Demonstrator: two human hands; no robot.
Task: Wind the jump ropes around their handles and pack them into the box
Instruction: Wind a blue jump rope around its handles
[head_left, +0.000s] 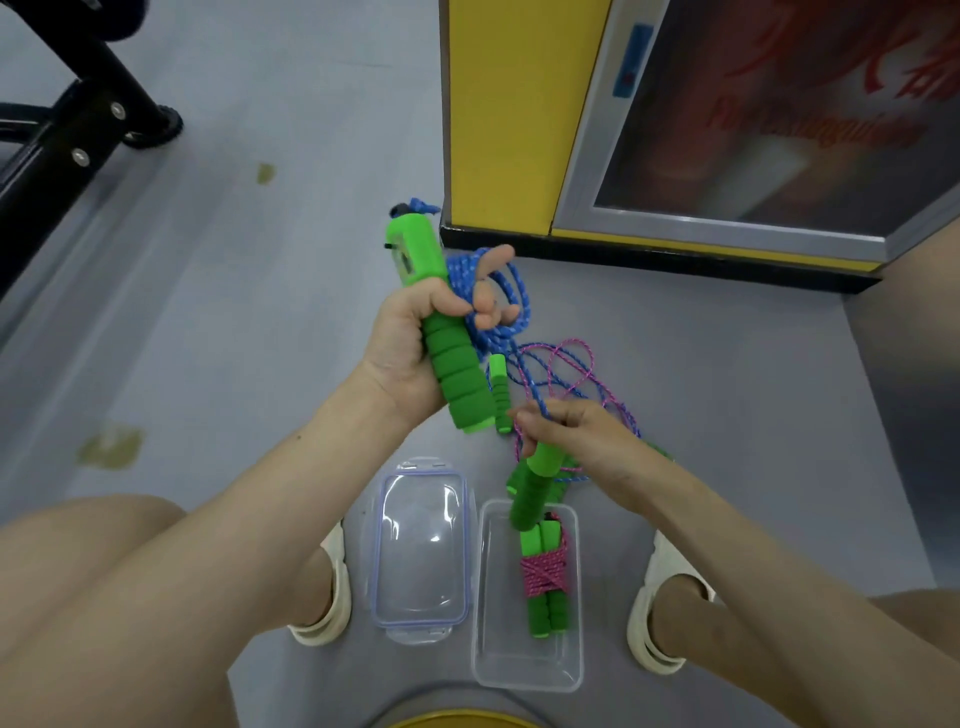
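Left hand (410, 338): palm and thumb clamped round the foam grip of the counter handle (457, 374). Two fingers stick out straight with coils of blue rope (460, 273) looped over them.
Counter handle is above and left of the box (524, 675), off the floor. Its long axis is diagonal: the counter end is up and away from the box, the butt end down towards it. The counter window faces the camera, digits not readable.

Right hand (587, 447): fingers curled on the top of the plain handle (535, 483), also pinching the blue rope where it leaves that handle. Plain handle hangs near vertical, butt end just over the far edge of the box.

Box is clear plastic, on the floor (260, 312), with its long axis running away from the person. Inside, towards the far right, is one bundle (544, 577): two green handles side by side, parallel to the box's long axis, with pink rope wrapped round their middle.
Lid (421, 551) lies flat just left of the box, parallel to it.

Beyond the box, a loose pink rope (591, 357) is tangled on the floor with the blue one. One loose handle (500, 389) lies there pointing roughly away from the box.

Far behind the box are a yellow post (498, 114) and a glazed panel (779, 114). The panel has red lettering, too blurred to read.
Sandals (332, 597) sit either side of the box and lid.
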